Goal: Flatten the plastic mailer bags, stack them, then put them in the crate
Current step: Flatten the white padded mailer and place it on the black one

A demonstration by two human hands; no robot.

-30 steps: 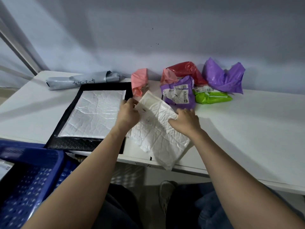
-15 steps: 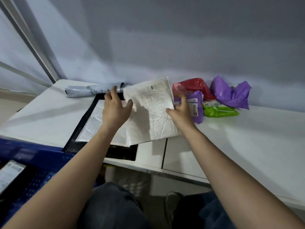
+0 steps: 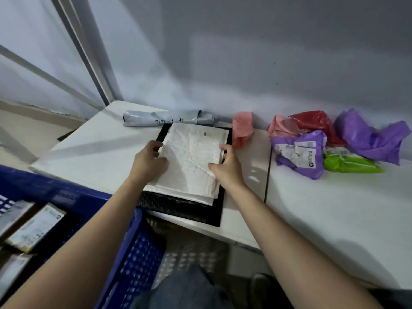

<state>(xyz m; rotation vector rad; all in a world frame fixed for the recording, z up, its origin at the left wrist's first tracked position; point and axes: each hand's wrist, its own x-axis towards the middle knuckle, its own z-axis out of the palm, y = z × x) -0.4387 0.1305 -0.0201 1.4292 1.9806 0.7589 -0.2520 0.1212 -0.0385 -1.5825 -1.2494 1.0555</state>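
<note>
A crinkled white padded mailer (image 3: 191, 161) lies on top of another white mailer (image 3: 209, 200) and a black bubble mailer (image 3: 178, 208), forming a stack on the white table (image 3: 323, 210). My left hand (image 3: 149, 161) holds the top mailer's left edge, and my right hand (image 3: 225, 166) holds its right edge with the thumb on top. Crumpled mailers sit along the wall: pink (image 3: 242, 128), red (image 3: 312, 121), two purple ones (image 3: 298, 157) (image 3: 370, 134) and green (image 3: 350, 163). A rolled grey mailer (image 3: 165, 118) lies behind the stack. The blue crate (image 3: 133, 259) stands at lower left.
The crate holds several flat packages (image 3: 35, 228). A seam (image 3: 267, 170) splits the table into two tops. The wall runs right behind the mailers. A window frame (image 3: 89, 52) rises at the left. My legs are under the table edge.
Both hands carried the white mailer left from the table's front edge and laid it on the white mailer on the black one. The view turned left, showing more of the crate.
</note>
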